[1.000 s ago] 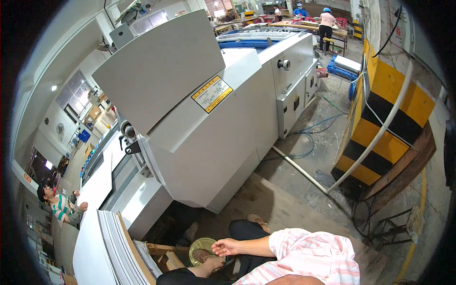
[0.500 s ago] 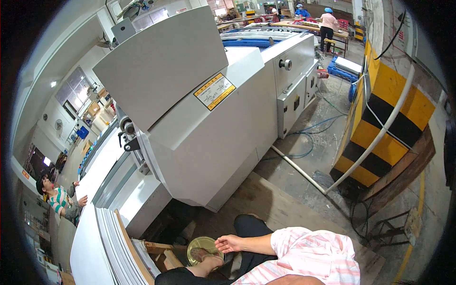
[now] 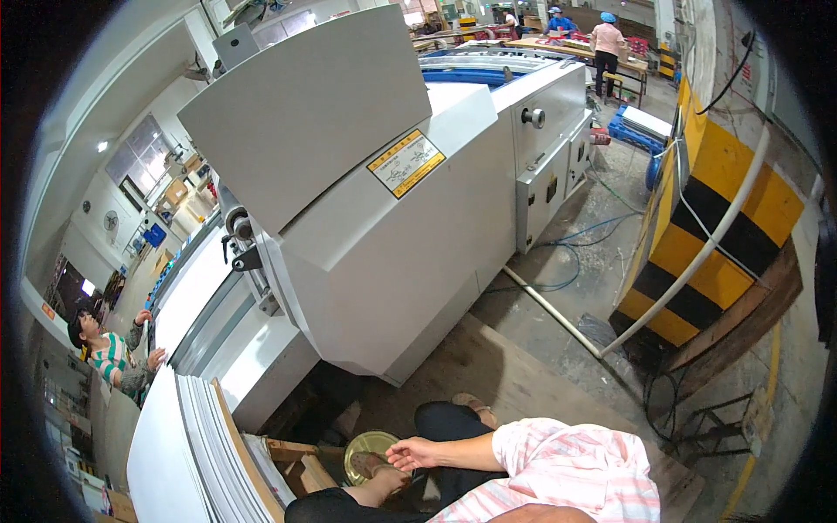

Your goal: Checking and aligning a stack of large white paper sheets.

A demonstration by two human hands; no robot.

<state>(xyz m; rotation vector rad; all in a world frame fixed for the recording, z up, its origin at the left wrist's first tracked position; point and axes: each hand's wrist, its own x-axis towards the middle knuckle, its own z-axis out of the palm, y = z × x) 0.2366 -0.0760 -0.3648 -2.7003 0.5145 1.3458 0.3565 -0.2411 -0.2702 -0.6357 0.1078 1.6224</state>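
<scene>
- Far left of the fingers: stack of white sheets [image 3: 196, 444] standing on edge by a wooden frame [image 3: 292, 462]; co-worker in striped top [image 3: 109, 362] leaning at far side of the feed table, apart from the hands.
- Just left & under the fingers: round brass-coloured tin [image 3: 366, 453], open side up, low on the floor by the wood blocks. Contents not readable, too small.
- Left hand [image 3: 384, 478]: low, wrist on or just at the tin rim; fingers hidden by the arm, cannot tell if curled or flat.
- Right hand [image 3: 417, 453]: over tin's right edge, fingers [image 3: 397, 455] loosely spread & slightly bent, tips pointing to the tin, pinching nothing visible.
- Progress, as judgement: reach into the tin only at start; nothing lifted out yet, both hands seem empty.
- Above & right of fingers: big grey-white machine [image 3: 392, 244], cover raised; untouched.
- Far right: yellow-black striped barrier [image 3: 697, 235], pipe and cables on floor.
</scene>
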